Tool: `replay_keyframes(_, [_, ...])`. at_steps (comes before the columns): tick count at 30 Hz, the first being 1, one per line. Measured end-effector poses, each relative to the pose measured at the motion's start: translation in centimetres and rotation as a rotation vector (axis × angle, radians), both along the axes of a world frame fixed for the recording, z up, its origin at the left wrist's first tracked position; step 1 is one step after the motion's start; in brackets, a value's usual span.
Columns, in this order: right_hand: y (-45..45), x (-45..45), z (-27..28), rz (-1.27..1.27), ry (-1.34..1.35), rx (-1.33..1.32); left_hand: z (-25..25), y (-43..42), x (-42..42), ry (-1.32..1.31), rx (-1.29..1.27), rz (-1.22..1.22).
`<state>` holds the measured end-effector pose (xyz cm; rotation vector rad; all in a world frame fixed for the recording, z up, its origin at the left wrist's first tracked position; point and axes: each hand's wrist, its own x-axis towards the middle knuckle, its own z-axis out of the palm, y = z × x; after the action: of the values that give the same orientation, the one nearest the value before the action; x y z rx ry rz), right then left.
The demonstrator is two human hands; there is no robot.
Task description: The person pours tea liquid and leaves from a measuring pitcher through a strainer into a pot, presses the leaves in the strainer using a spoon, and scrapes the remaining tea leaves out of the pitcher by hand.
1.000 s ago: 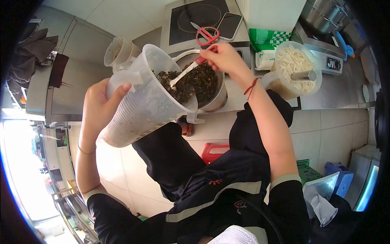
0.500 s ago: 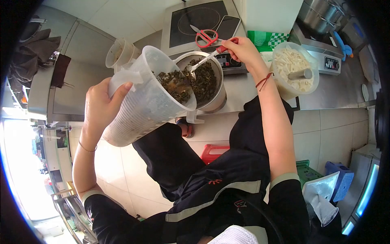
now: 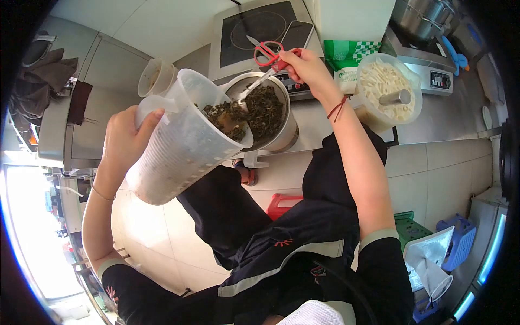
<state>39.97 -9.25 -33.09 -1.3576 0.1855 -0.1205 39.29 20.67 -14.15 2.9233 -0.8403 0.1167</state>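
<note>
My left hand (image 3: 130, 132) grips the handle of a large translucent plastic measuring jug (image 3: 173, 146), tilted with its mouth toward a metal pot (image 3: 284, 138). Wet dark leaves (image 3: 225, 120), like tea leaves, lie inside the jug's mouth, and more leaves fill the pot. Closed around the red handle of a spoon (image 3: 260, 81) is my right hand (image 3: 306, 67). The spoon's light end touches the leaves where jug and pot meet; its tip is partly hidden among them.
Red-handled scissors (image 3: 265, 54) and a phone (image 3: 297, 36) lie on the induction cooker (image 3: 222, 49) behind the pot. To the right stands a tub (image 3: 414, 105) of pale strips with a metal handle in it. Nested plastic jugs (image 3: 157, 77) stand at back left.
The jug has shifted a little left and down with my left hand. My right hand and the spoon have moved slightly left, the spoon's end now nearer the jug's mouth.
</note>
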Motion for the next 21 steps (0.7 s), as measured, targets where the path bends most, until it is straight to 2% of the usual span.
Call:
replay_keyframes(2, [1.5,-0.8,1.0,0.049,-0.036,0.197,0.2,-0.3,-0.1,0.030,0.011,0.013])
replay_keyframes(6, [3.4,-1.5,0.9,0.329,-0.066,0.102,0.6,-0.7,-0.3,0.051,0.030,0.028])
replay_keyframes(14, [-0.1,-0.9,0.6,0.115,-0.065,-0.105,1.2,0.0,-0.1,0.047,0.058,-0.006])
replay_keyframes(16, [-0.3,-0.5,0.0,0.094,-0.078,-0.159,1.5,0.5,0.1,0.006,-0.008,-0.006])
replay_keyframes(18, [-0.2,-0.3,-0.2,-0.048,-0.083,-0.206,1.9,0.5,-0.3,0.004,0.005,0.001])
replay_keyframes(21, [0.0,-0.3,0.3,-0.065,-0.064,-0.070,2.2,1.0,-0.3,-0.008,0.015,0.001])
